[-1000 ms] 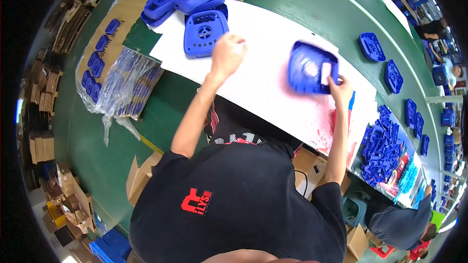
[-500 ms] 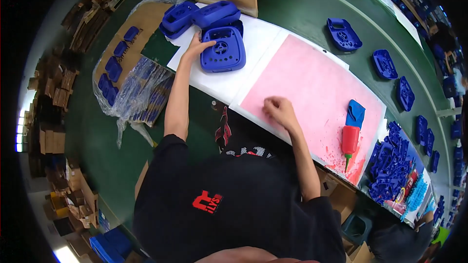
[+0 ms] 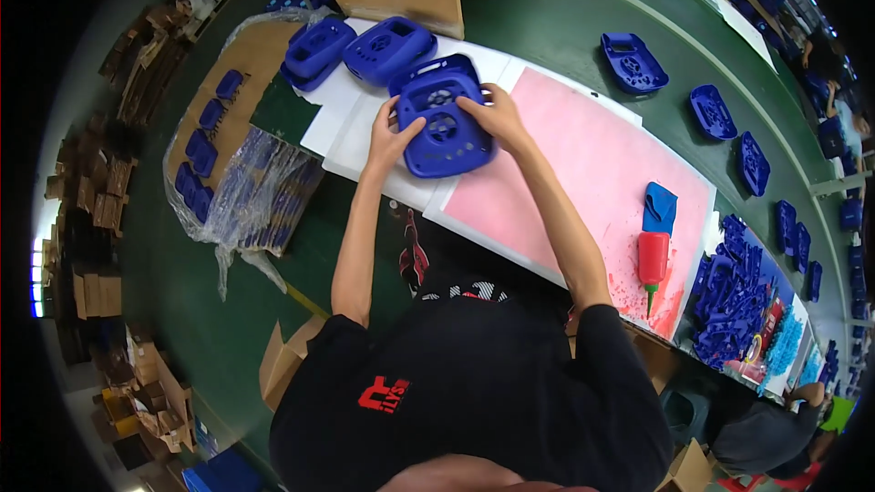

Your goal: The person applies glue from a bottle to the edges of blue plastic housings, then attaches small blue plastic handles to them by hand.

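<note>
Now both hands grip blue plastic vented housing on white sheet nr surface's left end; left hand fingers curled on its left edge, right hand fingers over top-right.

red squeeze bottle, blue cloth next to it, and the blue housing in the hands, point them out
red squeeze bottle [image 3: 653, 259], head view, middle of its red body
blue cloth [image 3: 660, 207], head view, centre of the folded cloth
blue housing [image 3: 444, 128], head view, its perforated face between both hands
</note>
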### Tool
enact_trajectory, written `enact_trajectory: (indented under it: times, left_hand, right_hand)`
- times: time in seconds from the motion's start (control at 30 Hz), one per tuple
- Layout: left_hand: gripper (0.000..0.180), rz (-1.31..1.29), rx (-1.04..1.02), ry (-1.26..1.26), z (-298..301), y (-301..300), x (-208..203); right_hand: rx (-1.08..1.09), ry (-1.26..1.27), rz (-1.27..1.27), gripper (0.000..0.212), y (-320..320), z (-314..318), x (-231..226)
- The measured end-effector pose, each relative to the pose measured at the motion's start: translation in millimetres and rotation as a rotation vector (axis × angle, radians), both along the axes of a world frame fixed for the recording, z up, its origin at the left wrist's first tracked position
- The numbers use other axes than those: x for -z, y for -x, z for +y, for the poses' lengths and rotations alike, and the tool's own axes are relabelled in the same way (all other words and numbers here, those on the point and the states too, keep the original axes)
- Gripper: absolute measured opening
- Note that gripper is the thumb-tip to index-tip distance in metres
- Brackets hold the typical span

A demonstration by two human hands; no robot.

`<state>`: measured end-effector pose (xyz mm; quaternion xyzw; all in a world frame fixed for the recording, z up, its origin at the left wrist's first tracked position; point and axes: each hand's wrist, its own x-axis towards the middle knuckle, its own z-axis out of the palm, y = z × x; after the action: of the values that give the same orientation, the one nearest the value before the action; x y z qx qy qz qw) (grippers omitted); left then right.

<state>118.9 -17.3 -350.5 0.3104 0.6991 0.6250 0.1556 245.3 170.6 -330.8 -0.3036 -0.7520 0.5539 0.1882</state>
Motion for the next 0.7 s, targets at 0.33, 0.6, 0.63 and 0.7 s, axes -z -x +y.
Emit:
enact_trajectory:
  times: [0.33, 0.6, 0.63, 0.7]
  left_hand:
    - [0.062, -0.4, 0.242, -0.116, 31.4, -90.4, -40.8]
    - [0.055, -0.398, 0.8, 0.464, 56.6, -88.8, -41.0]
    - [0.055, -0.379, 0.798, 0.437, 54.6, -93.5, -39.7]
    - [0.054, -0.363, 0.798, 0.417, 52.9, -95.9, -34.8]
  right_hand:
    - [0.181, 0.249, 0.295, 0.052, -218.6, -16.5, -34.3]
    - [0.362, 0.127, 0.077, 0.05, -264.4, -33.4, -36.2]
    - [0.381, 0.098, 0.052, 0.049, -269.6, -33.3, -39.8]
    - [0.353, 0.095, 0.091, 0.045, -275.8, -30.2, -49.6]
